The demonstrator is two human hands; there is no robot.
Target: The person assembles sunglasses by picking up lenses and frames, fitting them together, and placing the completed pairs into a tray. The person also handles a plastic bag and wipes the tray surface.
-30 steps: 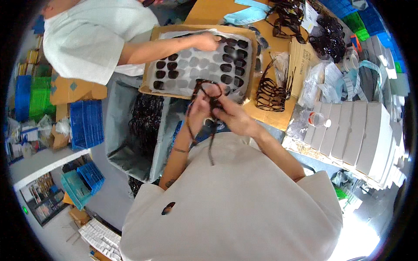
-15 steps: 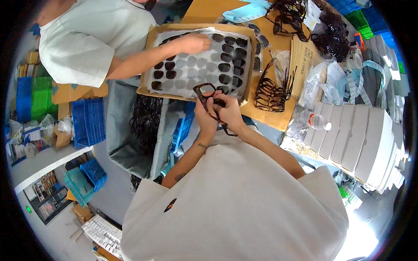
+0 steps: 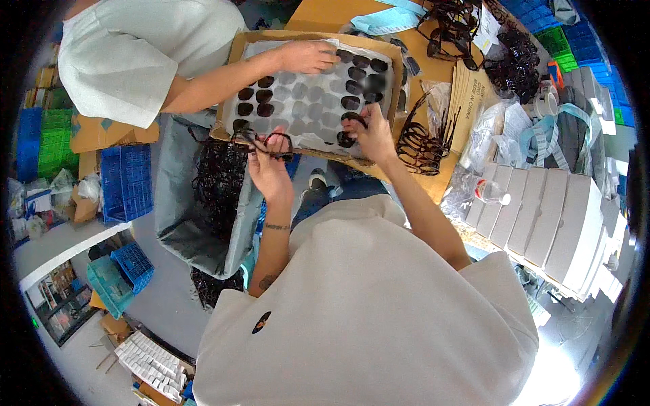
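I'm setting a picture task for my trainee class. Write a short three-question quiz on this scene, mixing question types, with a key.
1. Multiple choice: what does the wearer's left grip hold? A) a clear bottle B) a dark eyeglass frame C) a blue strap
2. True or false: all the lenses in the cardboard box look equally dark.
3. Fill in: the wearer's right grip is toward the box's ____ end.

Key: 1. B. 2. False; pale lenses show too. 3. Right.
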